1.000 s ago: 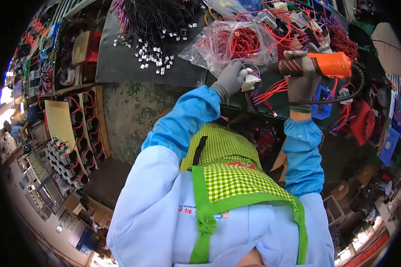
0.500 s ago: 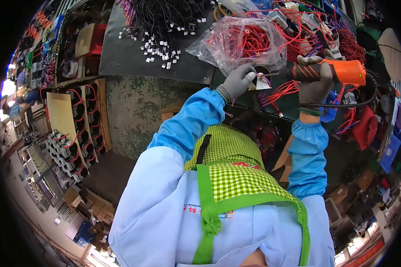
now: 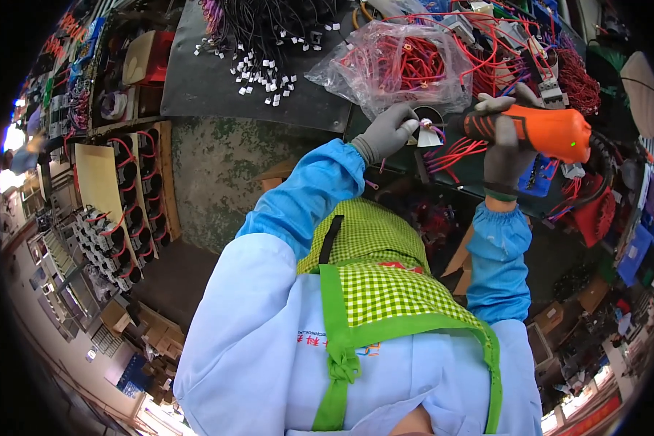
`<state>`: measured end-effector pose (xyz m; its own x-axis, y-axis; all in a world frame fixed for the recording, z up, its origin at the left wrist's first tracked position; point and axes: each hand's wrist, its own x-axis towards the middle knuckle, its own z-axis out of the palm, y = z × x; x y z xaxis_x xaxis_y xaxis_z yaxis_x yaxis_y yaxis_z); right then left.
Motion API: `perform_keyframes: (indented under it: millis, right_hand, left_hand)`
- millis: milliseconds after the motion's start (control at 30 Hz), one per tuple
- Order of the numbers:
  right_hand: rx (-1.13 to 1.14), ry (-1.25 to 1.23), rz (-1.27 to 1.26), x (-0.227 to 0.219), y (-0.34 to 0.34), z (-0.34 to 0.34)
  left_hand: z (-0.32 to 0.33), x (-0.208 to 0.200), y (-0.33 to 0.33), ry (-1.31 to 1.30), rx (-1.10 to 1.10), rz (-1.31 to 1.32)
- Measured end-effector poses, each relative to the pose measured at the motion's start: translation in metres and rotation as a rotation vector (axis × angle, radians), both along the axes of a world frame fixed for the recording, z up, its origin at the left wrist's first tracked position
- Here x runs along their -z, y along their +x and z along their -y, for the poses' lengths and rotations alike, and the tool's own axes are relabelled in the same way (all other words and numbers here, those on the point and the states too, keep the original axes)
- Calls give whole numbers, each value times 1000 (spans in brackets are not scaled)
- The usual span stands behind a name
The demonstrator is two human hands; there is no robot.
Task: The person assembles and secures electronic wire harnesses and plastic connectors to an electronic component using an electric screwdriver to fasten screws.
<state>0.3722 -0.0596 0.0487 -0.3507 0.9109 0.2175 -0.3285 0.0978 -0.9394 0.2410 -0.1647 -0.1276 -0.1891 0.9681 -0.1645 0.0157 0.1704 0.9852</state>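
The left hand (image 3: 389, 135) pinches a pale metal part (image 3: 428, 137) at its fingertips; the right hand (image 3: 508, 154) grips an orange power tool (image 3: 554, 132) beside it. This piece looks midway, its purple wire (image 3: 440, 134) apparently placed, tightness unclear; bagged red wires (image 3: 412, 64) lie beyond both hands

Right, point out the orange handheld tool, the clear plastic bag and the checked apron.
Orange handheld tool (image 3: 548, 131): head view, on its orange body.
Clear plastic bag (image 3: 344, 73): head view, on its left wall.
Checked apron (image 3: 396, 296): head view, on its bib.
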Motion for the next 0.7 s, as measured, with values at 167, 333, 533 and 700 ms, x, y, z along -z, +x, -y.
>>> perform_keyframes:
  millis: [167,333,533,700]
  right_hand:
    - [-171,6,79,-1,-14,6]
    - [-212,-27,8,4,-12,-1]
    - [-178,7,25,4,-12,4]
    - [-186,17,15,3,-13,8]
  left_hand:
    - [-4,-24,4,-42,22,-265]
    - [-17,-52,31,-179,-44,-624]
    - [-20,-62,48,-307,-41,-800]
    - [-23,-49,66,-294,-244,-829]
